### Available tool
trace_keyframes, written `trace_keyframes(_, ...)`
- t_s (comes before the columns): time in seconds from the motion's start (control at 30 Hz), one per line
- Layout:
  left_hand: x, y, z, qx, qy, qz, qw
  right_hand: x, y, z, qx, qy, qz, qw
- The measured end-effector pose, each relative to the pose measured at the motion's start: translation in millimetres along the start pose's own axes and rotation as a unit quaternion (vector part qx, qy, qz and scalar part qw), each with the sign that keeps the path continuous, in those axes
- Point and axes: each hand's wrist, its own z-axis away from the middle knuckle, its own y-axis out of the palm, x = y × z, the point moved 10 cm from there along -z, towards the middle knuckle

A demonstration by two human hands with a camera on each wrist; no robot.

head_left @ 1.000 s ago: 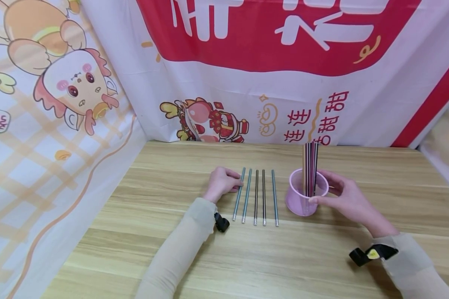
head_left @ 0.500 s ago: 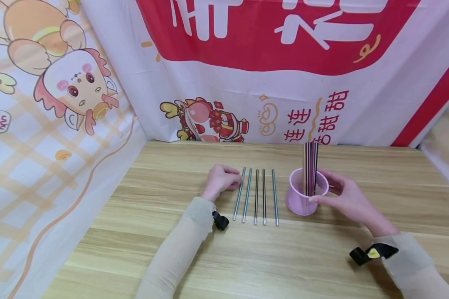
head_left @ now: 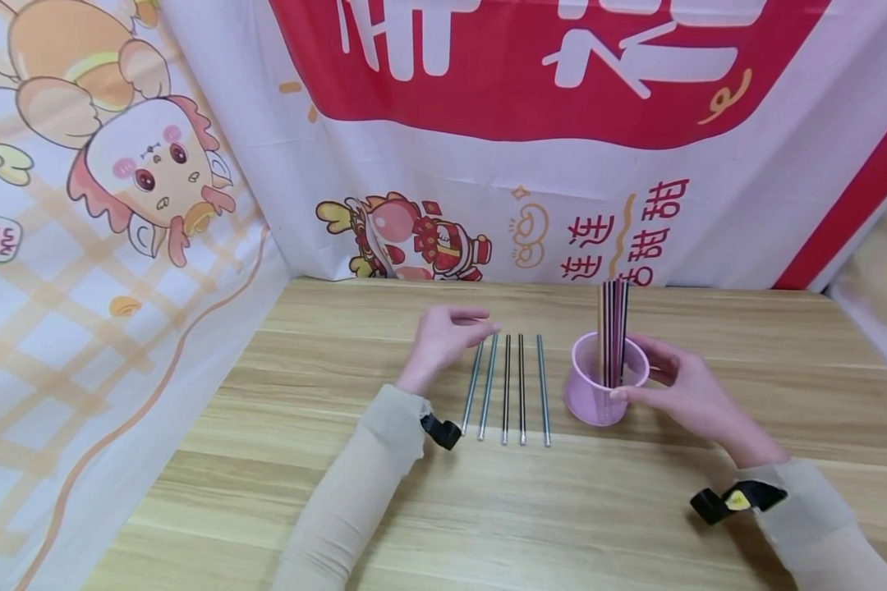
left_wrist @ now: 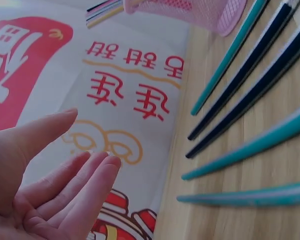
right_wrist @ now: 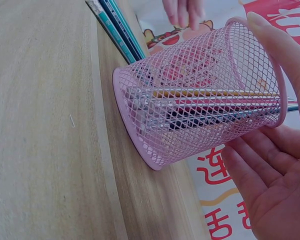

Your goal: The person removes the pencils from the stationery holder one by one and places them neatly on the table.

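Observation:
My right hand [head_left: 683, 392] holds the rim of a pink mesh pen holder [head_left: 587, 404], thumb on the near side and fingers behind. The holder stands upright on the table, with several pencils [right_wrist: 215, 101] leaning together inside it. To its left lies a spaced row of pencils: two teal pencils [head_left: 489, 386], two black pencils [head_left: 521, 392] and another teal pencil [head_left: 543, 392]. Over the far ends of the left teal pencils is my left hand [head_left: 443, 338]. In the left wrist view its fingers [left_wrist: 92, 192] are extended and relaxed, with nothing between them.
The wood-grain table [head_left: 562, 517] reaches back to a printed cloth [head_left: 443, 164] hanging behind it. Another printed cloth [head_left: 118, 369] borders the left side. A small white scrap [right_wrist: 72, 121] shows on the wood in the right wrist view.
My left hand has left the leftmost teal pencil, lifting and shifting away and slightly right. That pencil's near end shifted slightly right. The right hand and pen holder stay put.

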Motion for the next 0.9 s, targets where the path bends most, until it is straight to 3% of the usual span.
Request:
trace_keyframes(0.1, -11.3, 9.5, 4.3, 0.004, 0.029, -0.019, 0.9994, -1.0, -0.1, 0.2, 0.001, 0.003, 0.0, 1.0)
trace_keyframes(0.37, -35.9, 39.4, 9.7, 0.018, 0.078, 0.007, 0.9968, -1.0, 0.1, 0.2, 0.0, 0.005, -0.002, 1.0)
trace_keyframes(0.6, -52.3, 70.0, 13.6, 0.044, 0.103, 0.029, 0.9933, 0.1, 0.2, 0.7, -0.003, 0.0, -0.001, 1.0)
trace_keyframes(0.9, -61.8, 95.4, 16.5, 0.054, 0.111, 0.043, 0.9914, -0.3, 0.7, 0.3, 0.002, 0.004, -0.002, 1.0)
